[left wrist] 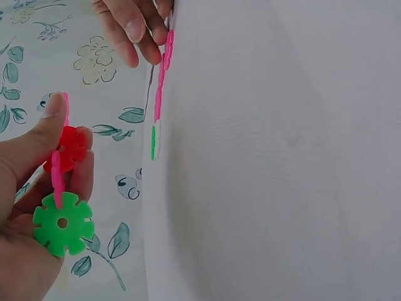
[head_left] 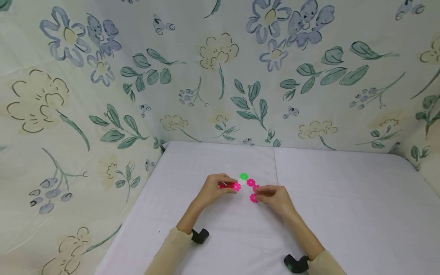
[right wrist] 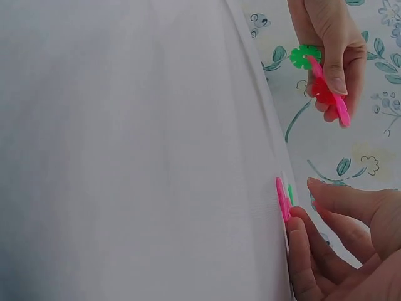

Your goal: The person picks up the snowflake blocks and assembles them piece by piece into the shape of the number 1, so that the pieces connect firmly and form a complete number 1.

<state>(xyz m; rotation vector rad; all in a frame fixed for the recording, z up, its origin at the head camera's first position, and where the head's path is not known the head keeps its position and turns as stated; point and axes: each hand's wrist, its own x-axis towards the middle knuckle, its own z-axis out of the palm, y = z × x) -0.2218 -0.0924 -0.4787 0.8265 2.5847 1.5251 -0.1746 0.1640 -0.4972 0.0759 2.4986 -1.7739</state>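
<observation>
My left hand (head_left: 214,188) is raised and pinches a joined piece of notched plastic snowflake discs between thumb and fingers. In the left wrist view, that piece shows a green disc (left wrist: 63,224), a red disc (left wrist: 74,145) and pink discs, one edge-on pink disc (left wrist: 57,179) linking red and green. Loosely bent, my right hand (head_left: 277,198) rests its fingertips at pink discs (head_left: 253,198) lying on the table, thumb apart from the fingers. Beyond them lie another pink disc (head_left: 251,182), a green disc (head_left: 244,176) and a white disc (head_left: 242,183), close together in a curved row.
A white cloth covers the table (head_left: 343,206), with a seam running towards the back edge. Floral fabric (head_left: 220,84) hangs behind and at the sides. Black wrist-worn devices (head_left: 297,263) sit beside both forearms.
</observation>
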